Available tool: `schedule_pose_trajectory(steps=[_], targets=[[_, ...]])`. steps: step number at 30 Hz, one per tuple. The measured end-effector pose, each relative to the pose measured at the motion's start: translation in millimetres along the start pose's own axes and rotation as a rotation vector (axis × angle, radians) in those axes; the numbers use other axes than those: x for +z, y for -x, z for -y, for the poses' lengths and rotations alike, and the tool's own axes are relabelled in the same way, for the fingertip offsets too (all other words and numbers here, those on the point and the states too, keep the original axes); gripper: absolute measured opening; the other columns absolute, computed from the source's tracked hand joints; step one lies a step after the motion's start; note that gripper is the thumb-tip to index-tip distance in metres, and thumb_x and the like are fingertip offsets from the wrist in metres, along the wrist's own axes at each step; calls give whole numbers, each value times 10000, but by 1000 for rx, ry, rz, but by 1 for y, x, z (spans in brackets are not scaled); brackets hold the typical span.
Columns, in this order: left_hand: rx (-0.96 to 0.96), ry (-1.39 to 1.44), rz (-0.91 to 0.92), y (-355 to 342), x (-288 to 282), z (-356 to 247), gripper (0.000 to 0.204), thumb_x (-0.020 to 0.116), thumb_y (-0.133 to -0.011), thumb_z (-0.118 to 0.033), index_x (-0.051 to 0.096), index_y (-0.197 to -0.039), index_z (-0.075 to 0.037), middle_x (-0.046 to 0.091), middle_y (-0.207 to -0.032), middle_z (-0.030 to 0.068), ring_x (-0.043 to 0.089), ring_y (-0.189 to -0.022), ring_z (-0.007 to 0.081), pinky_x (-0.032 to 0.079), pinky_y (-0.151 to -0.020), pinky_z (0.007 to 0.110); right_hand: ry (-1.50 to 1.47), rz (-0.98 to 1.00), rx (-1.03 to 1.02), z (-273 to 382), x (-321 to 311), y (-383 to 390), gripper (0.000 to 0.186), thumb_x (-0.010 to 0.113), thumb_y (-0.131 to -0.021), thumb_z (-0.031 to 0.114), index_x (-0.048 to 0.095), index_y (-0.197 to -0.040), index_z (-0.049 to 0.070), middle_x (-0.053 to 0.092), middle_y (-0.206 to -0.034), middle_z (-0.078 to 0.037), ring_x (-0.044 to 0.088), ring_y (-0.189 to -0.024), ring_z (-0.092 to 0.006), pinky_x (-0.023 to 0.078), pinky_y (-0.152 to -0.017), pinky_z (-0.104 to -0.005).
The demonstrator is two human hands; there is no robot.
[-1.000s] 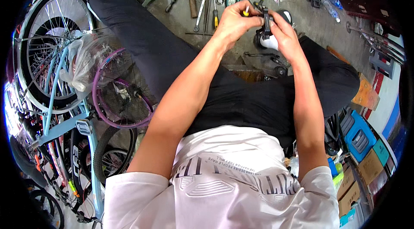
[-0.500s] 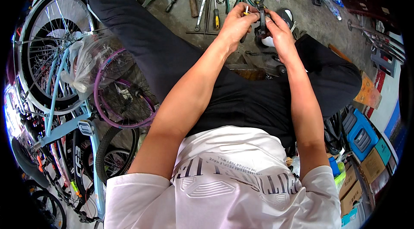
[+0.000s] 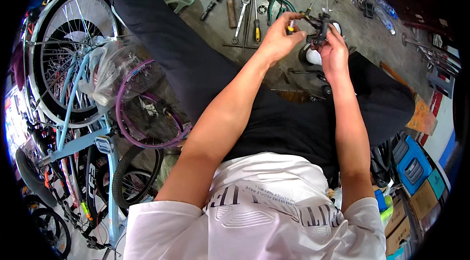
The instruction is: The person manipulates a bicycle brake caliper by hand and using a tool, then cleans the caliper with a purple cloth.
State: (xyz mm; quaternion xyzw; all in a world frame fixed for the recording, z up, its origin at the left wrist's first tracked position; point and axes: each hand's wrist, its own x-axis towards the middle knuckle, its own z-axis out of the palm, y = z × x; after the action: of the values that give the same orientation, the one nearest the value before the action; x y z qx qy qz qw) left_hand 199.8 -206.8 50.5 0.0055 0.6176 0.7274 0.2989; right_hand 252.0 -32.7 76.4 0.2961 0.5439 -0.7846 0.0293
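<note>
My left hand [image 3: 280, 40] is closed around a small tool with a yellow and dark handle [image 3: 291, 28], probably a screwdriver; most of it is hidden by the fingers. Just to its right, my right hand [image 3: 335, 55] grips a black mechanical part [image 3: 321, 30], which looks like a bicycle component, and holds it up tilted. The left fingertips are close to this part; whether they touch it I cannot tell. Both hands are above the floor, between my spread legs.
Beyond my hands a hammer [image 3: 231, 10], a combination wrench [image 3: 241, 17], a yellow-handled screwdriver [image 3: 257, 31] and green-handled pliers [image 3: 281, 4] lie on the concrete. At left are a light blue bicycle frame [image 3: 78, 145] and a purple wheel rim [image 3: 119, 108]. A blue plastic case [image 3: 412, 164] is at right.
My left hand has drawn slightly away from the black part, its fingers opening up around the yellow tool. The right hand has turned and raised the part. The whole view has shifted a little.
</note>
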Motion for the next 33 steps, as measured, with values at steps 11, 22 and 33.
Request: schedule_pose_trajectory(steps=[11,22,33], targets=[[-243,-1148,400,-21,-7,100,437,681,-900,-333,690,-1278,-114,726,-1206,171,677,-1143,370,540,-959,502,-490,0,31,21,-23,-15,289,495,-1058,267,631,-1143,26,684,-1036,-123,604,-908,-275,477,-870,-442],[-234,-1276,531,-26,-14,120,447,669,-934,-324,682,-1326,-110,720,-1225,160,667,-1159,363,535,-972,486,-350,-37,-2,68,-33,-17,323,478,-1059,270,614,-1231,34,684,-1131,-120,625,-927,-240,488,-877,-424],[-65,-800,45,-42,-19,49,348,653,-976,-281,721,-1229,-53,759,-1102,167,730,-1021,323,553,-898,412,36,138,-470,315,-117,-42,406,467,-1105,261,566,-1419,24,643,-1328,-95,608,-1166,-185,491,-954,-360]])
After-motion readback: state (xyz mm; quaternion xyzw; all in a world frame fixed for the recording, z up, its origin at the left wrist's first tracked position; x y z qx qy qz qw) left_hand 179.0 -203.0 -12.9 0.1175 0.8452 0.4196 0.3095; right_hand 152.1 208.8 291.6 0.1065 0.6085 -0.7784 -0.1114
